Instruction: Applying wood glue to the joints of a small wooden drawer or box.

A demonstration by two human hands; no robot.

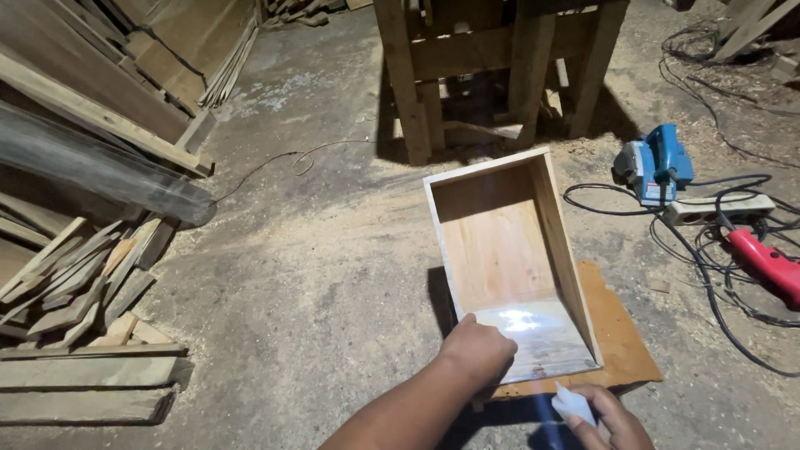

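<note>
My left hand (477,348) lies knuckles up on near left rim of open wooden box (508,250), fingers curled, grasping nothing I can see. Box long axis runs away from me, atop brown board (621,337). Right hand (607,419) nearer me, pinching small white piece (573,406), just short of box near edge.

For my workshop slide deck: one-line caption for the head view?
Left hand rests on an open wooden box while right hand holds a small white object.
</note>
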